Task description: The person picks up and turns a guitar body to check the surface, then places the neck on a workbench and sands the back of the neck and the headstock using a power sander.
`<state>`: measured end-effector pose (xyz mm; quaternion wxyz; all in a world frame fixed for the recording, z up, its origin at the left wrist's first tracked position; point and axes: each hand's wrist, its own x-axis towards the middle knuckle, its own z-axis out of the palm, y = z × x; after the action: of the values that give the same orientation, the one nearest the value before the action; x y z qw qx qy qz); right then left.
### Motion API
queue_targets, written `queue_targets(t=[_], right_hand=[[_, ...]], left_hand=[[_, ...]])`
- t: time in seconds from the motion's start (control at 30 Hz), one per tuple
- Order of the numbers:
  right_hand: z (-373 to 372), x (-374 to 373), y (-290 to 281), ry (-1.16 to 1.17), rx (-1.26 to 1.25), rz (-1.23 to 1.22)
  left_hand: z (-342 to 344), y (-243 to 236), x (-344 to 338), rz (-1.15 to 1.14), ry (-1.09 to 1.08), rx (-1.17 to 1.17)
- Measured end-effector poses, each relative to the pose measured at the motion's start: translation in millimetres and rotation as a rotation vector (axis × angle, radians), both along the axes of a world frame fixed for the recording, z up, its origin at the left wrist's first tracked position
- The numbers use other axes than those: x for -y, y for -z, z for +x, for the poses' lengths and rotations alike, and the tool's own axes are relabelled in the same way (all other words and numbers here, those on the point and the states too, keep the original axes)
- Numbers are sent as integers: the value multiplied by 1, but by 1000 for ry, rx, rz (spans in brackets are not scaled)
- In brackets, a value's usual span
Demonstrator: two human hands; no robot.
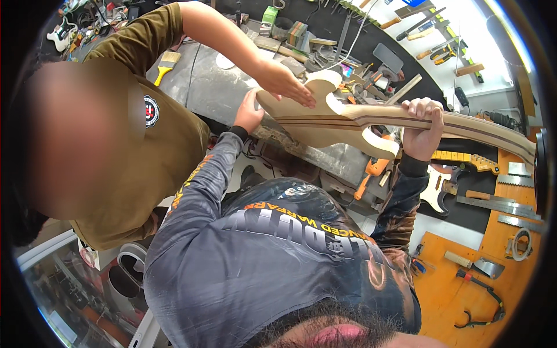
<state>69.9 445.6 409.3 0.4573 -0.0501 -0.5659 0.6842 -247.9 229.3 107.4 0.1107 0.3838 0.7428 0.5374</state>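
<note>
An unfinished pale wooden guitar [313,127] with dark stripes along its middle is held over the workbench, back up, its neck running to the right. My left hand [249,112] grips the left end of the body. My right hand [422,127] is wrapped round the neck, fingers over its upper side. A co-worker's hand [293,88] lies flat, fingers together, on or just over the back of the body near the upper horn.
The co-worker [156,162] stands at my left. A grey workbench [203,81] holds a yellow-handled brush [166,66] and several tools. An orange power tool [376,168] is below the guitar. Saws [519,203] and another guitar [435,188] are at the right, with wall tools [441,55] behind.
</note>
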Motion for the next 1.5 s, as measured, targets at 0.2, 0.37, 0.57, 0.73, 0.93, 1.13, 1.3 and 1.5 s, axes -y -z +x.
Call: queue_targets(t=[0.2, 0.37, 0.57, 0.73, 0.93, 1.13, 1.3, 1.5], right_hand=[[3, 1, 2, 16, -3, -15], [-3, 3, -2, 35, 2, -32], [-19, 20, -11, 156, 57, -23], [-32, 19, -12, 173, 21, -33], [-38, 27, -16, 202, 31, -14], [-43, 32, -17, 188, 38, 25], [-38, 33, -13, 226, 28, 20], [-44, 37, -17, 172, 29, 87]], left_hand=[[19, -41, -16, -46, 183, -180], [18, -13, -24, -47, 86, -198], [81, -27, -34, 106, -15, -84], [145, -74, -33, 89, 302, -35], [152, -87, -37, 125, 306, -136], [150, -90, -47, 4, 227, 282], [170, -67, -32, 178, 353, -93], [132, 96, -68, -338, 193, -133]])
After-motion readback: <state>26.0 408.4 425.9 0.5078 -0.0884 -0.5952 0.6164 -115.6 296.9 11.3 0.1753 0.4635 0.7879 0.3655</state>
